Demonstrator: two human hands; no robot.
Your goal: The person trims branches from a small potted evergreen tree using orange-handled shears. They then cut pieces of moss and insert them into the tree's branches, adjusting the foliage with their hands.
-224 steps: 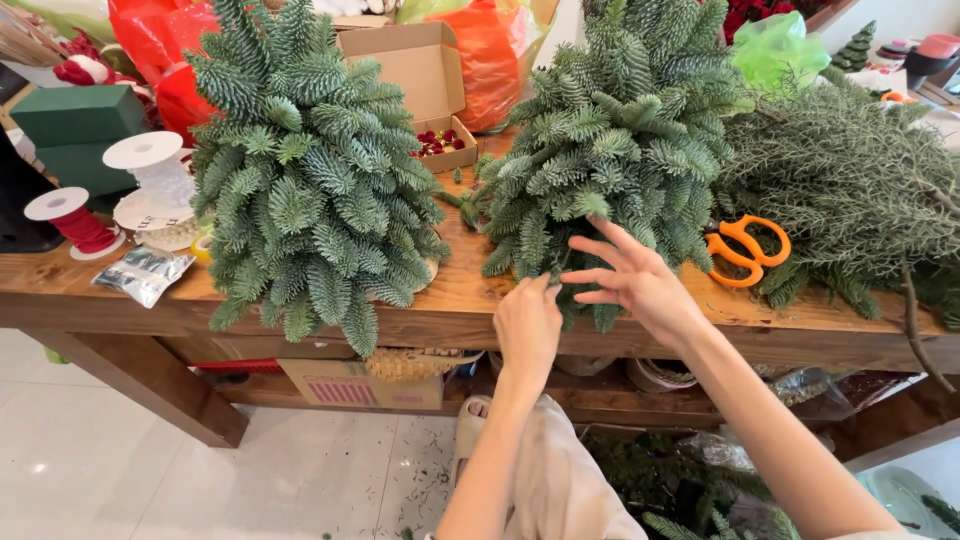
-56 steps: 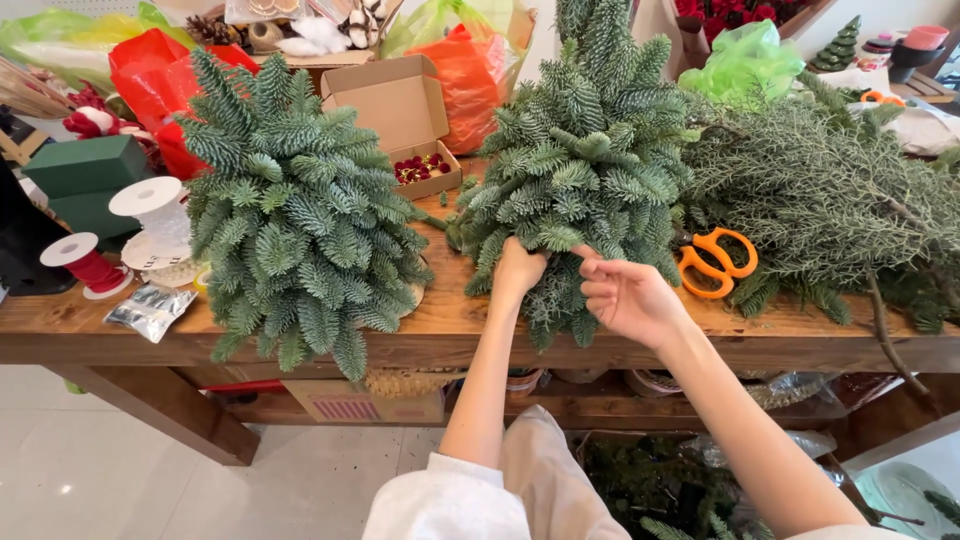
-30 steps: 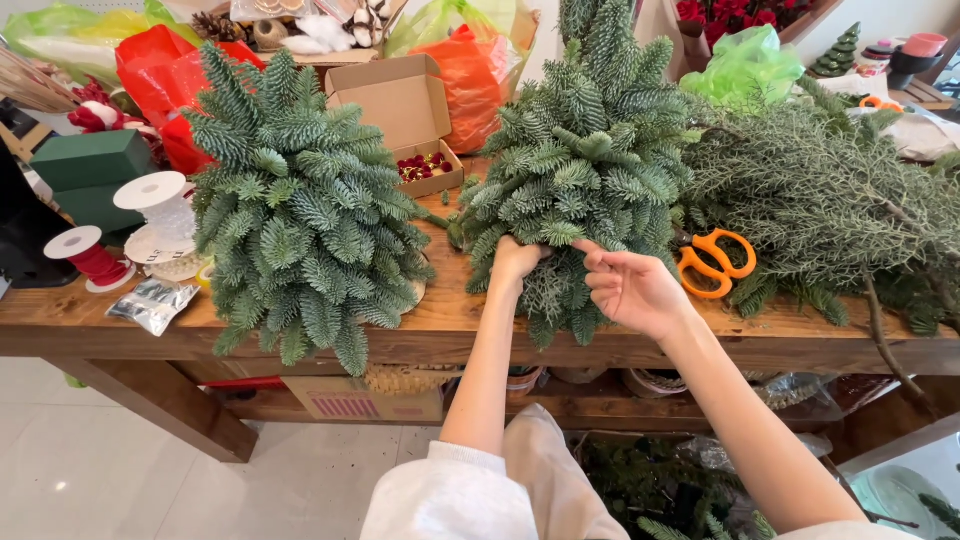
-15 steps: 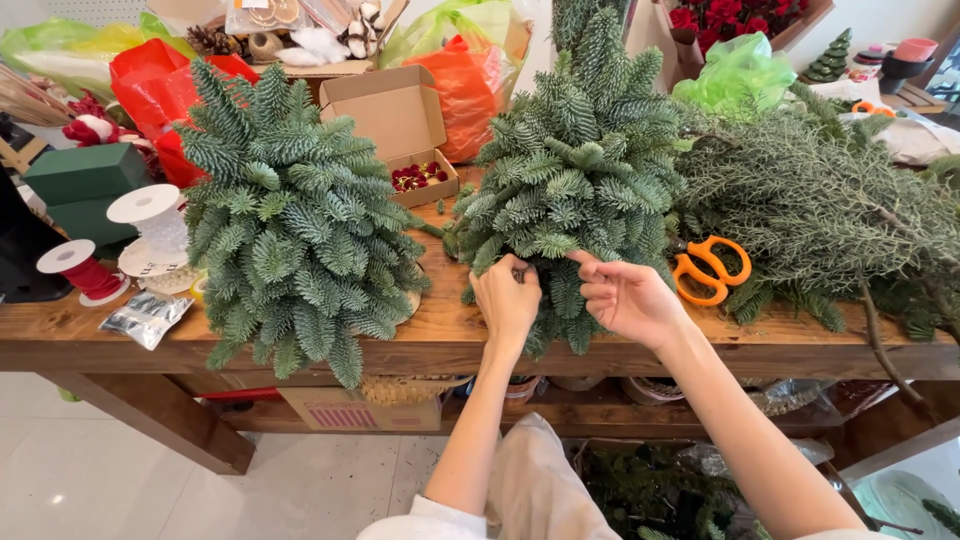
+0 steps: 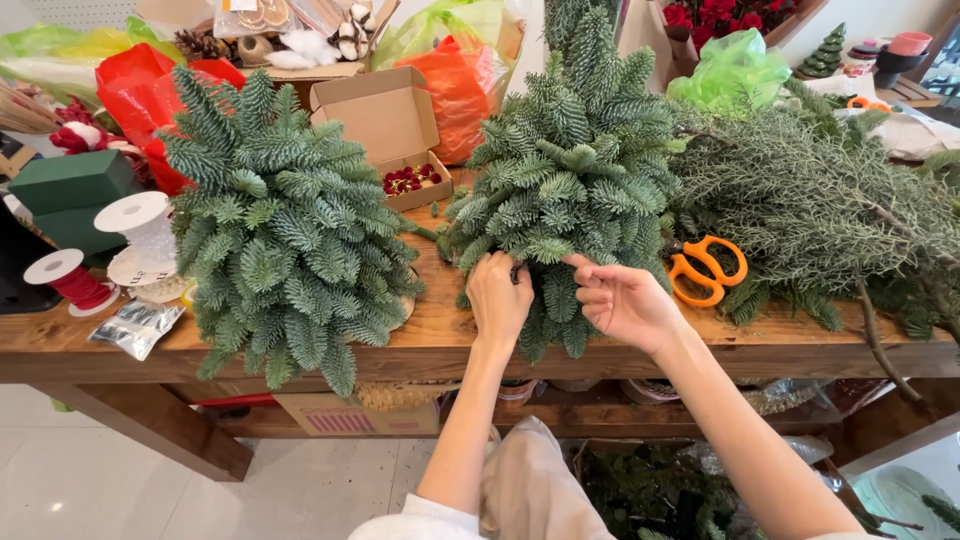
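Fir cone arrangement (image 5: pixel 575 190) sits mid-bench at the front edge. Versus 0.5 s ago, both hands have closed in on 1 low sprig: left hand (image 5: pixel 497 300) pinches it, right hand (image 5: pixel 622 300) curls fingertips on the same spot. Looks like fine adjustment. Leftward, a 2nd fir arrangement (image 5: pixel 275 230); right, orange scissors (image 5: pixel 705 268). Wooden bench (image 5: pixel 440 335), pale tiled floor (image 5: pixel 90 480).
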